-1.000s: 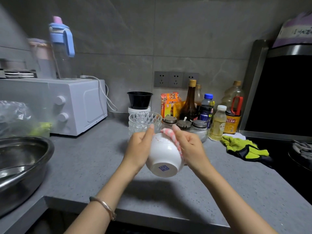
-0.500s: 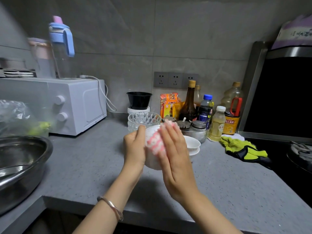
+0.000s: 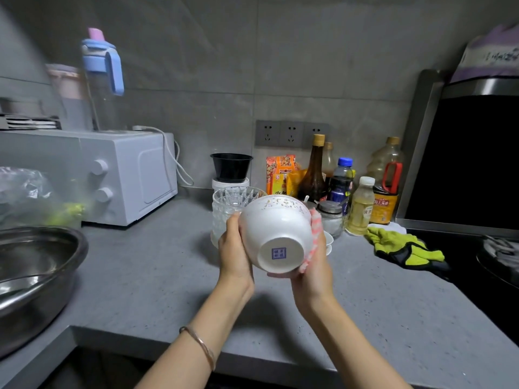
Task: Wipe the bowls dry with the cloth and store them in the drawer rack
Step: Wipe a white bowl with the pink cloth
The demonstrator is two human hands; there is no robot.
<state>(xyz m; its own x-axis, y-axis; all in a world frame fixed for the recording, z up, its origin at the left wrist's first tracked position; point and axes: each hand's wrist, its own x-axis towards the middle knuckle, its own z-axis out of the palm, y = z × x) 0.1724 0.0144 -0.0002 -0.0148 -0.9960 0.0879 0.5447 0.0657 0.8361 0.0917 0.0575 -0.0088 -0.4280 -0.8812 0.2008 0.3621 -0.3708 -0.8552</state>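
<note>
The left hand [image 3: 234,254] grips the bowl [image 3: 276,228] by its left wall, thumb laid up the side and the fingers hidden behind it. The right hand [image 3: 312,279] cups the lower right wall with the pink-and-white cloth [image 3: 313,237] pressed between palm and porcelain. The likeliest trouble is a slip. The bowl is glazed and probably damp, and it is held only by sideways pressure from both hands, with the cloth lowering friction on one side. If the right hand rubs hard or changes its hold while the left loosens, the bowl could squirt out and drop onto the grey counter [image 3: 140,276] below, where it may chip or break. It could also strike the stacked glass bowls [image 3: 226,204] just behind the left hand, or the small white dishes [image 3: 328,244] just beyond the right. Another risk is that the inside is left wet, since the cloth sits on the outer wall only. The bowl lies between the two hands, in the air above the counter, tipped so its blue-marked foot faces the camera and its mouth points toward the wall. The drawer rack is not in view.
</note>
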